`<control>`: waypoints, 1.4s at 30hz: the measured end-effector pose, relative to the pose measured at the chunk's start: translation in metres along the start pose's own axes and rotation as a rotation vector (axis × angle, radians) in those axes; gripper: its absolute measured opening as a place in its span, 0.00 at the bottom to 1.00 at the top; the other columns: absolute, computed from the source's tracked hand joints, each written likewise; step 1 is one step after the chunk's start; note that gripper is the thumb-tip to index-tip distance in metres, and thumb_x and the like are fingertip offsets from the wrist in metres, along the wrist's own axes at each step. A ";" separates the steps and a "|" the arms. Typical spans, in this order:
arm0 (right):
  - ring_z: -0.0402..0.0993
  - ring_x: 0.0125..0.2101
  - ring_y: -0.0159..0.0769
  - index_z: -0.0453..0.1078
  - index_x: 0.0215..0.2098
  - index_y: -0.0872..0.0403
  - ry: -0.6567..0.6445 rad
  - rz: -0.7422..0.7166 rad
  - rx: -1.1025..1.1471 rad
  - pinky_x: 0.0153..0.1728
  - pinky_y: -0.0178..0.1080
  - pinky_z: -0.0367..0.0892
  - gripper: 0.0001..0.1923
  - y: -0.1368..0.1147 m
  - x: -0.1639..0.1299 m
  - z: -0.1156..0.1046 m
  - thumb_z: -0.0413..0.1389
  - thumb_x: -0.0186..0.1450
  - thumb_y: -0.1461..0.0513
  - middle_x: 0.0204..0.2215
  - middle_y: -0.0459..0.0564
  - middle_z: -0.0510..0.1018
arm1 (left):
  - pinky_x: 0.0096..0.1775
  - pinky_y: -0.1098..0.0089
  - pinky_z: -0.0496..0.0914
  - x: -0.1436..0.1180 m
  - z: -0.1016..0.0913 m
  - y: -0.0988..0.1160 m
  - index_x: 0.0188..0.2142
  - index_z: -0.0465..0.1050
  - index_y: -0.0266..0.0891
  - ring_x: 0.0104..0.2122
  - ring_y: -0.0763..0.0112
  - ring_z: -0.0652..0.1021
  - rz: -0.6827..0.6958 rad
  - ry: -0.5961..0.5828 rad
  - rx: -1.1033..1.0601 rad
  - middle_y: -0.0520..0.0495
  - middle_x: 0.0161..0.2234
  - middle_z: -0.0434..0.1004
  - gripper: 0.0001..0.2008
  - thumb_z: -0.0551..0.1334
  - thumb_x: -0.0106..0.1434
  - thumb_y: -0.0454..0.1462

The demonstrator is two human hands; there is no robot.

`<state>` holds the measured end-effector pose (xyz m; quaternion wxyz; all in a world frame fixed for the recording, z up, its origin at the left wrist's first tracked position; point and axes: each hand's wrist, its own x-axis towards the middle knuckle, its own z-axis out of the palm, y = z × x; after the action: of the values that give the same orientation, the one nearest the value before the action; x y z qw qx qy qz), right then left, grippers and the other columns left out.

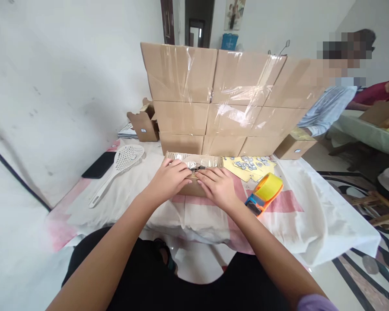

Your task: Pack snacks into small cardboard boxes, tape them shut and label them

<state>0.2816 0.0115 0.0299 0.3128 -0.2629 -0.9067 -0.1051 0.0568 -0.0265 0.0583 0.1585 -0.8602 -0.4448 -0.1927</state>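
A small brown cardboard box (210, 160) lies in front of me on a white cloth, its top covered with shiny clear tape. My left hand (170, 178) rests flat on the box's near left part, fingers spread and pointing right. My right hand (218, 185) presses on the near right part, its fingertips meeting those of the left hand at the box's middle. An orange and blue tape dispenser (265, 193) with a yellow roll lies just right of my right hand.
A wall of taped cardboard boxes (227, 95) stands behind the small box. A white slotted spoon (118, 170) and a black phone (99, 165) lie at left, a yellow sticker sheet (249, 166) at right. An open small carton (145, 123) stands back left. Other people sit at far right.
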 end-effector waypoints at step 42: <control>0.78 0.40 0.45 0.78 0.52 0.58 -0.526 0.823 -0.047 0.43 0.41 0.69 0.20 0.285 -0.096 -0.036 0.59 0.63 0.62 0.38 0.57 0.83 | 0.41 0.62 0.62 -0.014 -0.004 -0.037 0.36 0.75 0.43 0.37 0.61 0.77 -0.425 0.457 0.178 0.49 0.34 0.83 0.10 0.56 0.71 0.37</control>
<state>0.5189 0.1983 0.0058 0.0826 -0.6242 -0.7731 0.0771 0.0180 -0.0171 0.0591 0.2848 -0.6655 -0.5824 -0.3699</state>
